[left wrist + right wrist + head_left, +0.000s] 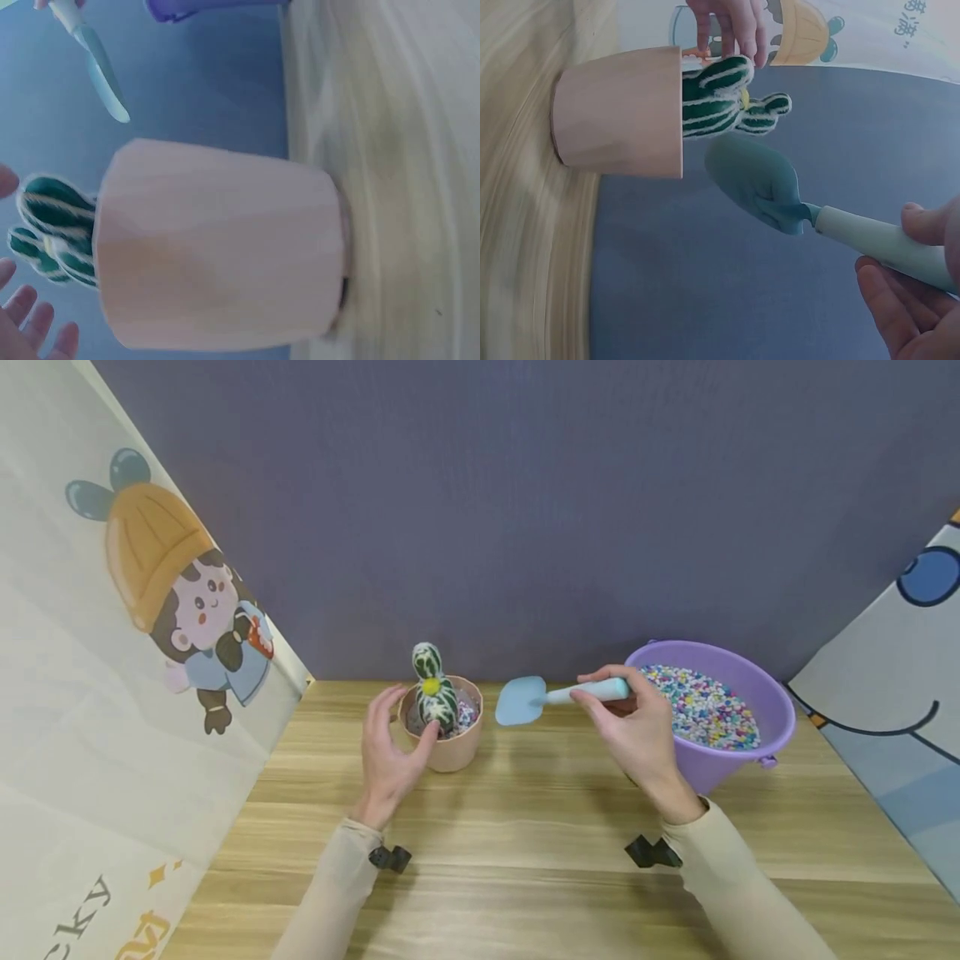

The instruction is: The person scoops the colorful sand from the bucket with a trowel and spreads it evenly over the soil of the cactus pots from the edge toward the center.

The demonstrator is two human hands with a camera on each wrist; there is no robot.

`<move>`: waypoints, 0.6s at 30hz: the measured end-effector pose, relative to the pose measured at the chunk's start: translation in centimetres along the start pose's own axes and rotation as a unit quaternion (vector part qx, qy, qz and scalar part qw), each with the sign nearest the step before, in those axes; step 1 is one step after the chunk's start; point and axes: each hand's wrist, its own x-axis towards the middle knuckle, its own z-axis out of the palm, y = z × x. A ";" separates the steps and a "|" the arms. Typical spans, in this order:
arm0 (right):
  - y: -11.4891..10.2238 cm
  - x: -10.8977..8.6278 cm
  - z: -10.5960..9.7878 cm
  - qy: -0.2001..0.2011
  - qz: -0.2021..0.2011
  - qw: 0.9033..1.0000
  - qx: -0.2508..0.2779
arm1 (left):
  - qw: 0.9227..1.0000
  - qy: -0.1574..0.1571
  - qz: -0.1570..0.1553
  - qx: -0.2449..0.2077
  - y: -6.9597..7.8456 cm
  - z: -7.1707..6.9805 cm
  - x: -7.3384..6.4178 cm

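Observation:
A peach flowerpot (pixel 453 756) stands on the wooden table, holding a green-and-white striped cactus (pixel 427 662) with a yellow flower and some small coloured pebbles (pixel 468 710). My left hand (pixel 392 764) is curved loosely beside the cactus above the pot rim. In the left wrist view its fingers (pixel 37 326) and thumb are spread, with space between them and the plant. My right hand (pixel 643 739) pinches the pale blue handle of a small trowel (pixel 521 700). The trowel's blade is raised off the table and points left toward the pot, close to the rim in the right wrist view.
Behind and right of the right hand stands a purple bucket (pixel 776 718) filled with small multicoloured pebbles (pixel 708 706). A dark panel (pixel 487 510) closes off the back of the table (pixel 510 877). Printed sheets (pixel 60 693) with cartoon figures flank both sides.

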 end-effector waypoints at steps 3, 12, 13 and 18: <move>-0.1 0.1 -0.5 0.006 0.007 1.000 0.006 | 0.999 0.023 0.022 -0.021 0.7 0.1 0.1; 0.2 0.2 -2.2 0.040 0.011 0.999 0.017 | 0.993 0.035 0.092 -0.062 2.5 0.6 0.4; 0.2 0.2 -2.3 0.044 0.012 0.999 0.018 | 0.993 0.033 0.095 -0.065 2.6 0.7 0.4; 0.3 0.4 -3.2 0.053 0.014 0.998 0.022 | 0.991 0.039 0.106 -0.067 3.0 1.5 0.3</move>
